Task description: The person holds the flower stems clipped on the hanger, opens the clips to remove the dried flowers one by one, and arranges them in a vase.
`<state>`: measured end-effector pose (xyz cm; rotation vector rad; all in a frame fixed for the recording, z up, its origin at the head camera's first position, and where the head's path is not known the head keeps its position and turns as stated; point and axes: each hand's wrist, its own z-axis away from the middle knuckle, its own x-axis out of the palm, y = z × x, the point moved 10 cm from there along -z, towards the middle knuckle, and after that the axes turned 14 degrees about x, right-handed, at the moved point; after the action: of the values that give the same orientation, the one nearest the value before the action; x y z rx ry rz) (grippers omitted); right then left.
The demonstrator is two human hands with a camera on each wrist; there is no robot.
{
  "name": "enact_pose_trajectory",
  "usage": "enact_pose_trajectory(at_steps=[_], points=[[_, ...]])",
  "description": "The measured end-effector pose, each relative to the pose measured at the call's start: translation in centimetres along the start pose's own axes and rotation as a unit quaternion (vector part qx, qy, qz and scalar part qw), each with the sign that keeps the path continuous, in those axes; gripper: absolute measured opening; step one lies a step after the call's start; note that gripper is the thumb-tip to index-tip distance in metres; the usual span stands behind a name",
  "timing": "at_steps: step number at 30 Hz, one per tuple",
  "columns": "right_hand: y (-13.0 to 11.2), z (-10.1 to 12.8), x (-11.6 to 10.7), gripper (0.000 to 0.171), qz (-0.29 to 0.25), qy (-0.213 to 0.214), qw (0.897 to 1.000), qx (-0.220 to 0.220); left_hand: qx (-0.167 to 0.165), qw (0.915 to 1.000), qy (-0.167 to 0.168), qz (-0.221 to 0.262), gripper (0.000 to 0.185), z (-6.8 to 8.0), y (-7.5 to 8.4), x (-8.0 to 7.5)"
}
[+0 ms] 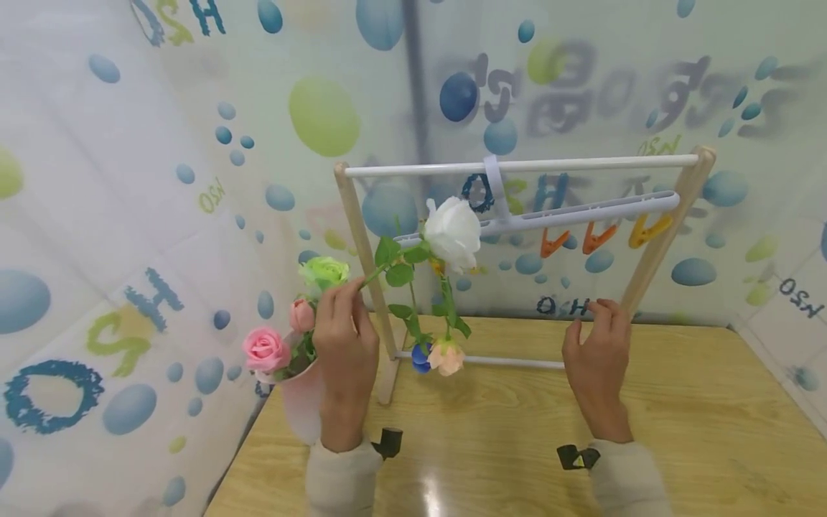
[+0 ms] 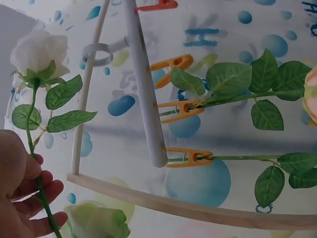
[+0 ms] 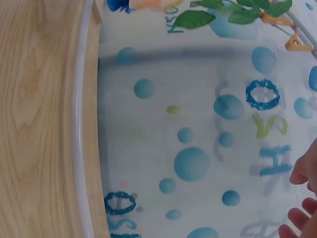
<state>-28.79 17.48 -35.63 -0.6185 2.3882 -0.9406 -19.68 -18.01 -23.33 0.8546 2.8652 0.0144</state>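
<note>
1 white rose [image 1: 453,234] leans up from the left hand [image 1: 345,337], its stem pinched by thumb and fingers, its bloom apart from the hanging bar [image 1: 594,212]. The right hand [image 1: 601,359] holds nothing, fingers loosely bent, near the frame's right post [image 1: 665,240]. Beside the left hand, a pink vase [image 1: 300,402] holds 1 green rose [image 1: 325,273] and pink roses [image 1: 266,350]. 1 blue flower [image 1: 421,357] and 1 peach flower [image 1: 446,357] hang head-down above the tabletop [image 1: 698,402], which extends beyond the right post.
</note>
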Motion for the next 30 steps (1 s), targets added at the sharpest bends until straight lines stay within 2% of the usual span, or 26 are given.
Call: enact_pose_trajectory(at_steps=[11, 18, 21, 25, 28, 30], points=[[-3.7, 2.0, 3.2, 0.025, -0.032, -0.054, 0.996, -0.059, -0.070, 0.9970, -0.025, -0.021, 0.017, 2.0, -2.6, -0.5], [-5.3, 3.2, 5.8, 0.024, -0.031, -0.119, 0.991, -0.061, -0.088, 0.9950, -0.035, -0.030, 0.015, 2.9, -3.6, -0.9], [-5.7, 3.9, 7.3, 0.027, -0.043, -0.174, 0.983, -0.047, -0.099, 0.9942, -0.034, -0.028, 0.016, 3.2, -4.0, -1.2], [-6.5, 5.1, 9.6, 0.034, -0.065, -0.260, 0.963, -0.016, -0.121, 0.9916, -0.037, -0.028, 0.017, 3.7, -4.7, -1.6], [-7.2, 5.9, 10.9, 0.038, -0.071, -0.297, 0.952, 0.002, -0.139, 0.9887, -0.044, -0.033, 0.017, 4.1, -5.2, -1.8], [-7.6, 6.2, 11.6, 0.040, -0.068, -0.305, 0.950, 0.009, -0.152, 0.9864, -0.051, -0.039, 0.016, 4.3, -5.5, -2.0]])
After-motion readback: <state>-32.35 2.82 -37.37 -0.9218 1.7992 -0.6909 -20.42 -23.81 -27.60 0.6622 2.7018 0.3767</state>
